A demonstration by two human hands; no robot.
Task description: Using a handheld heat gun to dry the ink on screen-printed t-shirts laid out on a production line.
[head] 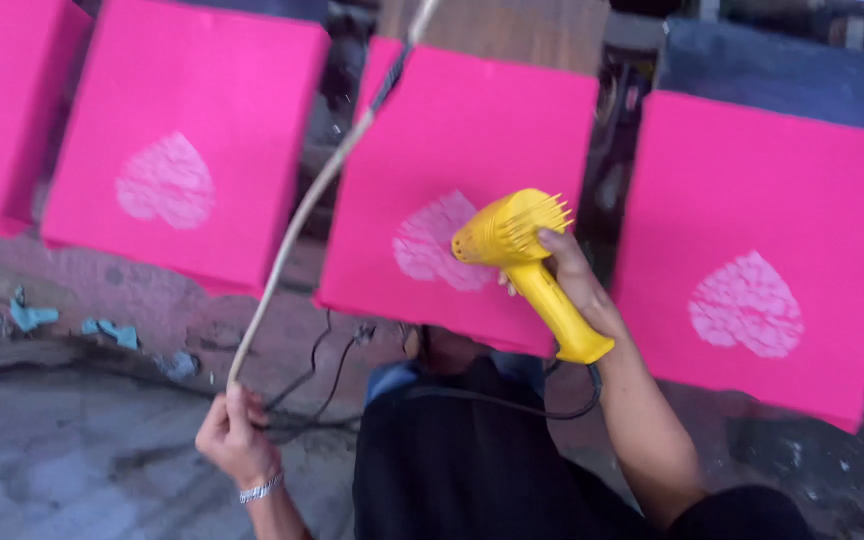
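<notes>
A: Aiming a yellow heat gun (524, 262) at the pale heart print (439, 243) on the middle pink cloth panel (472, 150). Right hand (570, 282) wrapped shut round the handle, fingers closed on the grip, nozzle close to the print and pointing left across it.

B: Noted. Left hand?

A: Left hand (235, 432) low, fist closed on the end of a pale cord (304, 215) that runs up and off the top edge. Silver bracelet (260, 489) at the wrist. Black power cable (497, 403) drops from the gun's butt and loops across the person's dark apron.

B: Other panels?

A: Same pink cloth, same heart: one to the left (184, 140), one to the right (752, 260), with slivers of more at both edges. All sit on separate boards in a row over a rough concrete floor (62, 450).

B: Judgement on doing it well?

A: I'd say keep the nozzle moving over the whole heart rather than parked on one spot, hold it near but off the cloth, and keep the power cable clear of the wet print. The cord in the left hand looks best held taut and away from the panel face, since it crosses just beside the print.
</notes>
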